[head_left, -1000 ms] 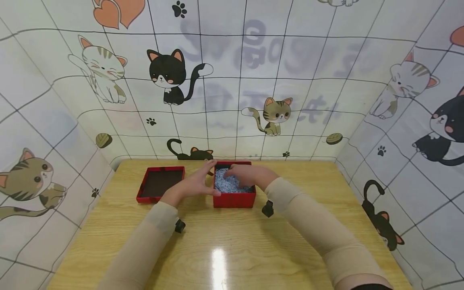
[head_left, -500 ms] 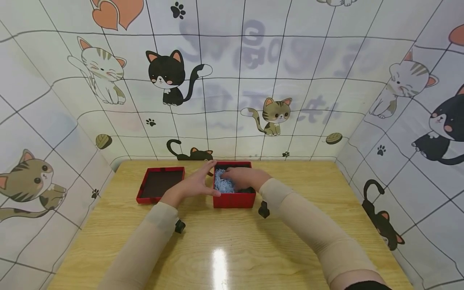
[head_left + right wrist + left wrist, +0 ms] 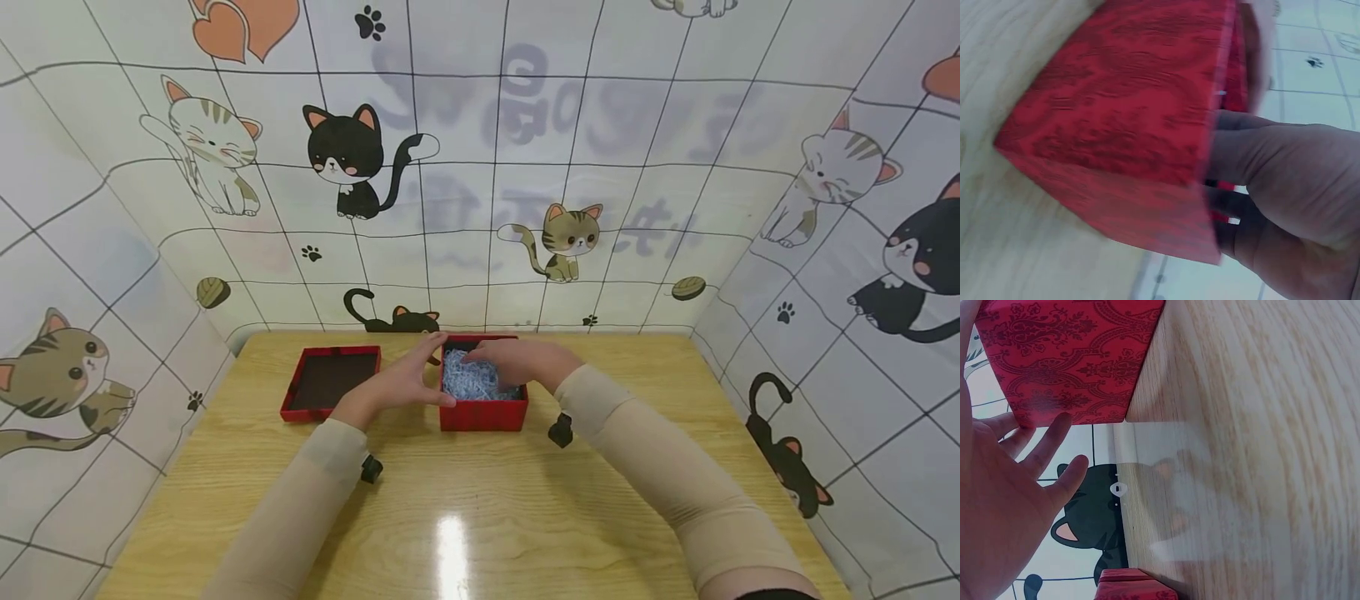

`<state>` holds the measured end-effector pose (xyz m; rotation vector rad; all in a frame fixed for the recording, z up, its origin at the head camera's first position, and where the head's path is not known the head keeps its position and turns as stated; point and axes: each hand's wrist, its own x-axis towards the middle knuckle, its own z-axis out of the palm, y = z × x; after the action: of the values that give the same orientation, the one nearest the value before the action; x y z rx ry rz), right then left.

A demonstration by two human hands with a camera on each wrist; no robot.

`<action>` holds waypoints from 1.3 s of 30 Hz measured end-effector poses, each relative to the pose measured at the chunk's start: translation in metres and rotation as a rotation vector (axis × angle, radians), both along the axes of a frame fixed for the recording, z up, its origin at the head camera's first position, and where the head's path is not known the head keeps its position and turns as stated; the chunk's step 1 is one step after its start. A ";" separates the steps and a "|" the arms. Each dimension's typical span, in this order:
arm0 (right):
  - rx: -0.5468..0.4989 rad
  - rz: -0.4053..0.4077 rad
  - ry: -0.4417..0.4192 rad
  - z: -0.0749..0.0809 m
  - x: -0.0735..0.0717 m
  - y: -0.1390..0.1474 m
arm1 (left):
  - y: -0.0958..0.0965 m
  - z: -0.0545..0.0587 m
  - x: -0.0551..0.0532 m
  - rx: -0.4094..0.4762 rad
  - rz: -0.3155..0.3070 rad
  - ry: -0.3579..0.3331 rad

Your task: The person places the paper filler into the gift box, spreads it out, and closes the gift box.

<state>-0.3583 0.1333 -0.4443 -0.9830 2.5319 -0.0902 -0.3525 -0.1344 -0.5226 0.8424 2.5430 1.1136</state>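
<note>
A red patterned box (image 3: 482, 416) stands on the table, filled with pale blue shredded paper (image 3: 468, 379). My left hand (image 3: 396, 385) spans the box's left side, thumb at the front corner and fingers at the back. In the left wrist view those fingers are spread and fairly straight, with tips against the box (image 3: 1079, 362). Over the right part of the box, my right hand (image 3: 528, 362) reaches down into the paper. The right wrist view has its fingers (image 3: 1235, 150) passing over the rim of the box (image 3: 1129, 100); their tips are hidden inside.
A shallow red box lid (image 3: 333, 381) with a dark inside lies open side up to the left of the box. Behind the wooden table (image 3: 480, 500) and at both sides hangs a white sheet (image 3: 465, 125) printed with cats.
My right hand shifted left, bunching the paper to that side, then came back right. Paper now covers the right side again. The left hand and the box stay put.
</note>
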 end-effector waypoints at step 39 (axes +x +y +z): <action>-0.069 0.014 0.063 -0.051 -0.018 -0.028 | -0.001 0.001 0.001 0.030 -0.005 -0.029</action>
<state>-0.3767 0.1051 -0.4949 -1.0454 2.5937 -0.1452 -0.3512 -0.1355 -0.5213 0.8337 2.5053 1.1561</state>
